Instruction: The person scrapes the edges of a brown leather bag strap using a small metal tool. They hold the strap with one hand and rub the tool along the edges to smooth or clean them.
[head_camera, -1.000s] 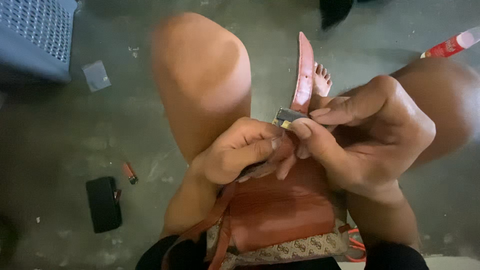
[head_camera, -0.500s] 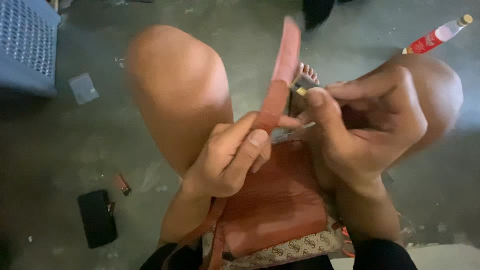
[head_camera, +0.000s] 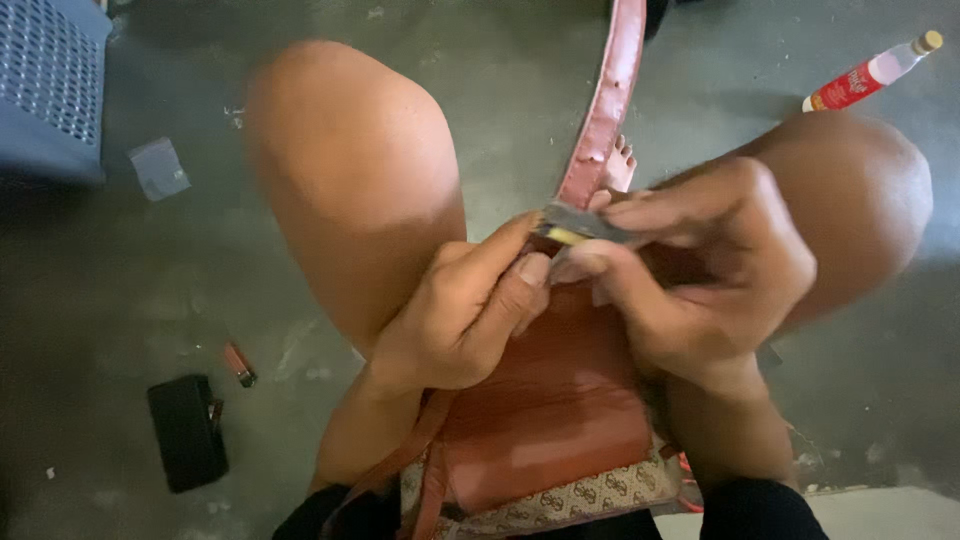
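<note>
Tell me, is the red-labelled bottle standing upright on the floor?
No, the bottle lies on its side on the floor.

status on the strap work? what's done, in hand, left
Done: nothing looks finished; the reddish-brown bag lies on the lap. In hand: the left hand pinches the pink-red strap near its lower end, and the right hand presses a small grey blade-like tool against it. Left: the strap's upper length shows rough, flaking edges; the exact contact point is hidden by fingers.

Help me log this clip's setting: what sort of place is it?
Probably an informal floor-level workspace: bare concrete floor, a bottle and lighter lying on it, both hands working a leather strap.
</note>
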